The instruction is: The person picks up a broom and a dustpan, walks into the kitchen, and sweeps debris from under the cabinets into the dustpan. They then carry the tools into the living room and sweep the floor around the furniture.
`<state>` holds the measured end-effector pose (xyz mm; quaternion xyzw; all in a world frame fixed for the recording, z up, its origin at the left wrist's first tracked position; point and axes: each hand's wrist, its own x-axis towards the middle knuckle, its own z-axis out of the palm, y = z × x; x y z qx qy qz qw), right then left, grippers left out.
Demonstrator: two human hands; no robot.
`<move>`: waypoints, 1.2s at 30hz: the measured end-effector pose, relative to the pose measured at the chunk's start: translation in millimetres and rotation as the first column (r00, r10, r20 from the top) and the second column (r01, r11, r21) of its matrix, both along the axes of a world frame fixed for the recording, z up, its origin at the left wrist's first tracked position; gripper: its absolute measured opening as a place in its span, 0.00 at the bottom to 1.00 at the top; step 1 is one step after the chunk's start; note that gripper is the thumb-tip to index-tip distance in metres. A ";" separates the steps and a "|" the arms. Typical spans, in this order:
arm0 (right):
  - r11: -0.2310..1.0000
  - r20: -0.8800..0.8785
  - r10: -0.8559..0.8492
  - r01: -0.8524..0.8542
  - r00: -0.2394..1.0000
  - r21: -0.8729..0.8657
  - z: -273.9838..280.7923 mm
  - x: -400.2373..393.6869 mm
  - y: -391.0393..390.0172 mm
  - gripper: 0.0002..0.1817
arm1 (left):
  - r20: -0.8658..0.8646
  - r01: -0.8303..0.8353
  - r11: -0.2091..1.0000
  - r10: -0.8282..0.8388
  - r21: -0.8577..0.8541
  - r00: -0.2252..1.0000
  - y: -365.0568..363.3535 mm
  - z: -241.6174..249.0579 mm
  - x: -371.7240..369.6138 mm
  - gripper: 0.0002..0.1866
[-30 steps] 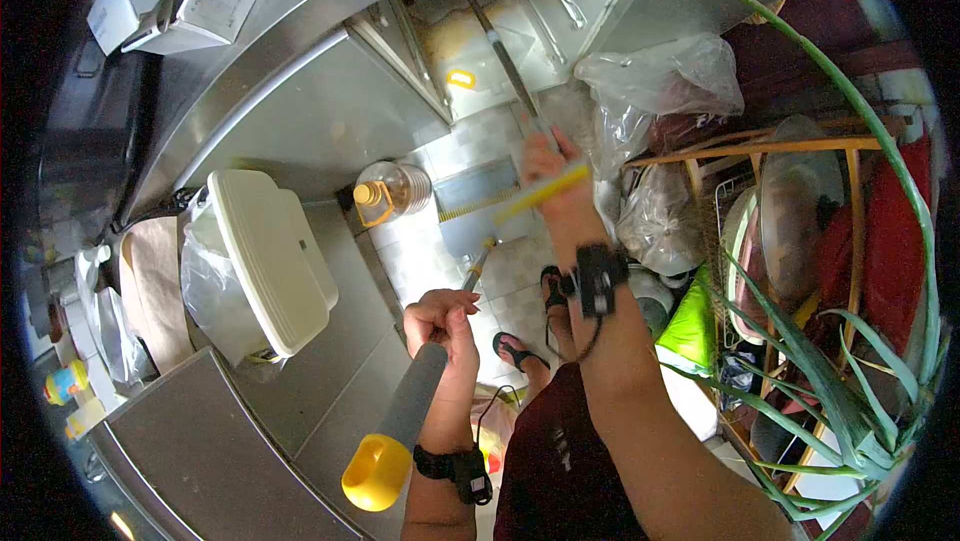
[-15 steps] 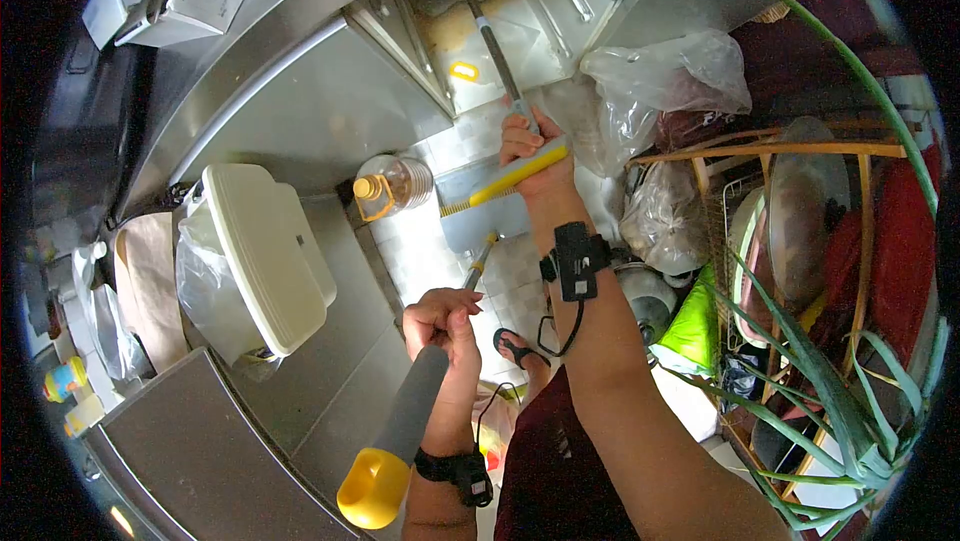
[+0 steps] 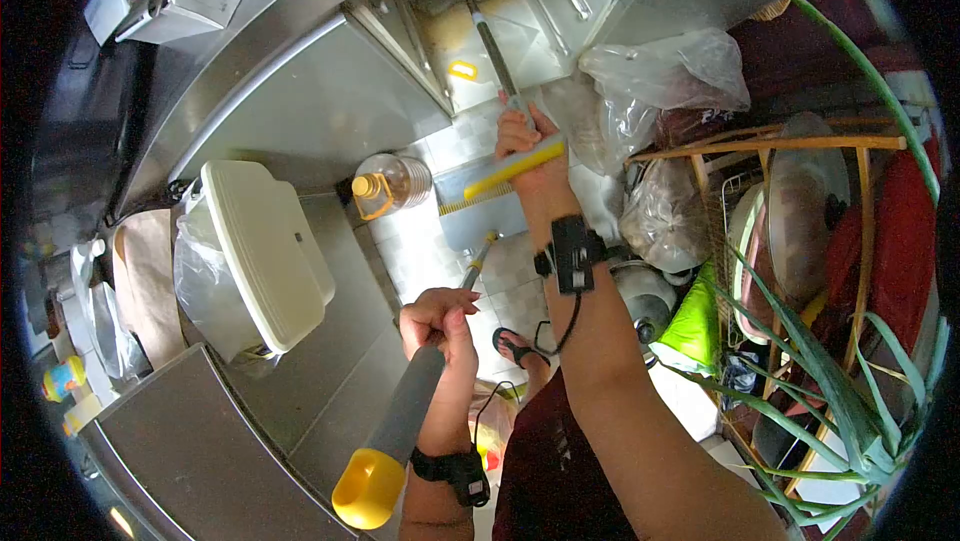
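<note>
My left hand (image 3: 438, 326) is closed around the pole of a long-handled dustpan, below its grey grip (image 3: 405, 406) and yellow end cap (image 3: 368, 488). The grey dustpan pan (image 3: 485, 216) is low over the tiled floor. My right hand (image 3: 530, 146) is wrapped round a grey pole (image 3: 495, 56) near what looks like a broom head (image 3: 515, 166), yellow with short bristles. This head crosses in front of my right wrist, above the pan. The pole's far end reaches into an open cabinet (image 3: 455, 31). Part of the pan is hidden behind the head.
A large oil bottle (image 3: 392, 184) stands left of the dustpan. A cream-lidded bin (image 3: 265, 256) is farther left. Plastic bags (image 3: 665, 71), a pot (image 3: 640, 301) and a wooden rack (image 3: 780, 146) line the right. A yellow ring-like piece (image 3: 463, 70) lies by the cabinet.
My right hand and the broom head have shifted slightly left. My left hand has moved a little left with the dustpan handle. Both grips are the same.
</note>
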<state>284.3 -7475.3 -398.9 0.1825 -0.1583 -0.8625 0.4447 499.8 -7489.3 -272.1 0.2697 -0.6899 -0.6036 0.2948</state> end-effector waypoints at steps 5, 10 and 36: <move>0.998 -0.037 0.055 -0.053 0.998 0.039 -32.7 -22.4 -47.5 0.14 | -0.079 -0.007 1.000 0.008 0.012 0.997 -1.8 -6.3 3.4 0.13; 0.931 -0.058 0.144 -0.115 0.988 0.347 -41.3 1.3 -5.8 0.14 | -0.072 0.000 1.000 0.000 -0.001 0.997 -4.4 -5.0 0.7 0.12; 0.989 -0.125 0.143 -0.138 0.982 0.049 -70.6 -7.6 -39.6 0.13 | -0.321 -0.050 0.997 0.028 -0.059 0.947 -5.0 -26.2 8.8 0.16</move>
